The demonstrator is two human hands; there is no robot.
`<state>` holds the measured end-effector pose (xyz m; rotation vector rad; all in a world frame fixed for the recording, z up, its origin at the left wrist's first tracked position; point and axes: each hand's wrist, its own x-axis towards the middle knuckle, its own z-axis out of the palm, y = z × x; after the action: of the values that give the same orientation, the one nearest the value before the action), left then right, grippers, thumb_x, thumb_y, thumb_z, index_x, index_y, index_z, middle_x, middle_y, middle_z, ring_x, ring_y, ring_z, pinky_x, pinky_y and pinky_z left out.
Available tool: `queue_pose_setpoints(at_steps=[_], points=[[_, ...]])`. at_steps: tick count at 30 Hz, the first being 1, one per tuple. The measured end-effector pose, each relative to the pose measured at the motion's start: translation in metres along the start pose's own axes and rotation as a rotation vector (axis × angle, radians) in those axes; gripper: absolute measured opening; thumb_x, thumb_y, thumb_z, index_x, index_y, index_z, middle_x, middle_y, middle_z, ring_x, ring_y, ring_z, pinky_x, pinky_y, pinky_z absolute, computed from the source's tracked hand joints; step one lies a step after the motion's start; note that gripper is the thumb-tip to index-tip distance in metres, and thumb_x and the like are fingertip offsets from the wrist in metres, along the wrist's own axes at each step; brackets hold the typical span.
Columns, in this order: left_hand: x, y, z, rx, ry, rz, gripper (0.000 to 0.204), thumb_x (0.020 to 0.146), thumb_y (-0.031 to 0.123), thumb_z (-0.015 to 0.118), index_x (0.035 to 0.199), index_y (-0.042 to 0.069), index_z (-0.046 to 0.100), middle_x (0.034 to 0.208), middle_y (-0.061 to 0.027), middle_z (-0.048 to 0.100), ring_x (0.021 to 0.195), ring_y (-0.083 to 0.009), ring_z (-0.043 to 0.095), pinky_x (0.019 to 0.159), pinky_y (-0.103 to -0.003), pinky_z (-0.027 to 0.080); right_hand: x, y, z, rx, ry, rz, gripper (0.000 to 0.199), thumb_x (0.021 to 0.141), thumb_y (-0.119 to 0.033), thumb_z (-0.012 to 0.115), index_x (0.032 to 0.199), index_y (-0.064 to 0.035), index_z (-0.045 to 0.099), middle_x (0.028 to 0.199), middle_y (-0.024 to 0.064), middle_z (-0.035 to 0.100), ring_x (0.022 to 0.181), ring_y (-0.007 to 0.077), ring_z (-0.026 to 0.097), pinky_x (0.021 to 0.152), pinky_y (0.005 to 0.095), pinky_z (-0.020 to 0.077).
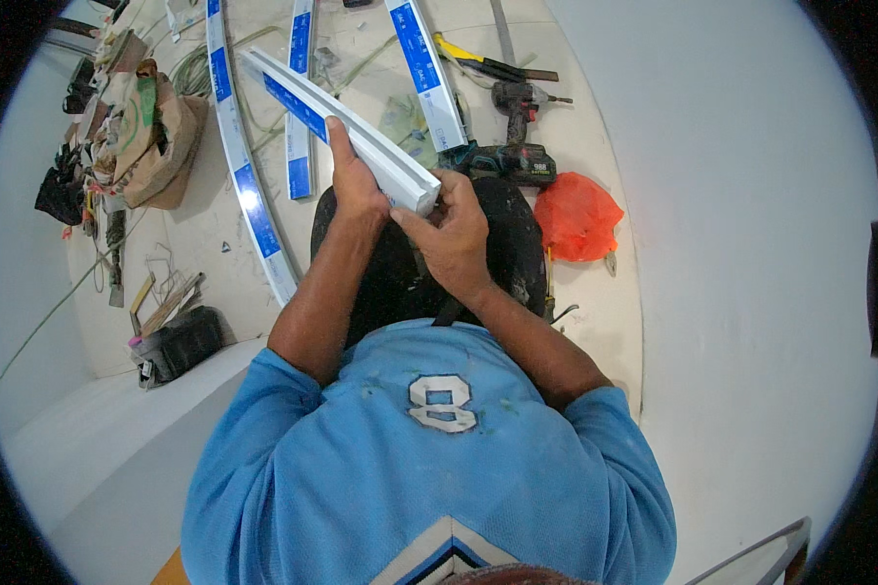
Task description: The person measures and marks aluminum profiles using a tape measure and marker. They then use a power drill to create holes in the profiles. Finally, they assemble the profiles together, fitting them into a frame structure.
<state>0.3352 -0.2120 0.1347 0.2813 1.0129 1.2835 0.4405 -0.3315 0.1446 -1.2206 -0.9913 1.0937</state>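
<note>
The left hand [356, 190] grasps a white, blue-filmed profile [371, 146] partway along; the right hand [456, 229] clasps its near end. Held over dark trousers [509, 224], the profile points toward ten o'clock. From the right hand, a cordless driver [517, 97] lies at one o'clock, an orange-red plastic bag [578, 216] at three, both on the floor [185, 229].

The held white strip [376, 153] looks smooth, the blue film [252, 199] on a floor strip [231, 127] glossy, the shirt [439, 468] matt cloth, the red bag [578, 216] thin, crinkled plastic, the drill [513, 96] dull plastic with a metal bit [560, 99], the wall [741, 244] smooth.
</note>
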Motion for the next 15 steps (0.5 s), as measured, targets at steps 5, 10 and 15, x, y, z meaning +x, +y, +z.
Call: queue_pose_setpoints(at_steps=[5, 10, 15], points=[[-0.004, 0.008, 0.007, 0.071, -0.066, -0.016, 0.073, 0.094, 0.081, 0.054, 0.1, 0.009, 0.061, 0.076, -0.0086, 0.065, 0.061, -0.023, 0.065, 0.057, -0.038, 0.057, 0.004, -0.009, 0.001, -0.199, 0.035, -0.036, 0.052, 0.084, -0.014, 0.085, 0.125, 0.0011, 0.058, 0.109, 0.0216, 0.071, 0.102, 0.03, 0.073, 0.088, 0.0416, 0.0572], [-0.007, 0.017, 0.017, 0.069, -0.11, 0.029, 0.067, 0.099, 0.073, 0.054, 0.102, 0.007, 0.063, 0.081, -0.0098, 0.066, 0.069, -0.0229, 0.067, 0.067, -0.037, 0.059, 0.007, 0.009, 0.003, -0.17, -0.053, 0.049, 0.05, 0.086, -0.017, 0.084, 0.126, 0.0029, 0.061, 0.103, 0.0229, 0.074, 0.098, 0.0292, 0.074, 0.085, 0.0414, 0.0576], [0.017, 0.002, -0.015, 0.182, -0.315, 0.004, 0.054, 0.103, 0.051, 0.064, 0.118, -0.001, 0.06, 0.09, -0.0164, 0.069, 0.092, -0.0301, 0.075, 0.087, -0.047, 0.063, 0.02, 0.036, 0.006, 0.164, -0.034, 0.203, 0.047, 0.089, -0.016, 0.082, 0.128, 0.0033, 0.063, 0.108, 0.0132, 0.075, 0.099, 0.0203, 0.071, 0.09, 0.0359, 0.056]])
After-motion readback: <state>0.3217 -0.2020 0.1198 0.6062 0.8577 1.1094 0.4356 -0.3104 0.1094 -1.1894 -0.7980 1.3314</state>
